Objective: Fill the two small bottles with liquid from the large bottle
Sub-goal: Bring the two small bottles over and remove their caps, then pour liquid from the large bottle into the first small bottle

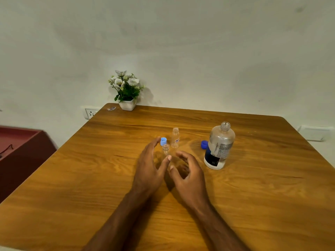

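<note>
Table [235, 196]: warm honey-brown wood with darker streaked grain. Large bottle [220, 147]: clear, label dark navy and white with fine print; dark blue cap [204, 144] beside it, light blue cap [163, 141] near the two clear small bottles [175, 137]. White flowers with green leaves in a white pot [127, 104]; wall off-white; dark red cabinet [21, 151] at left.

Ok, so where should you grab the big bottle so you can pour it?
Probably around the middle of the large bottle, on its labelled body, coming in from the side with the right hand, which is nearer. It stands upright and uncapped, and the body is round and wide, so fingers can wrap it. The narrow neck gives less control when tipping toward the small bottles.
</note>
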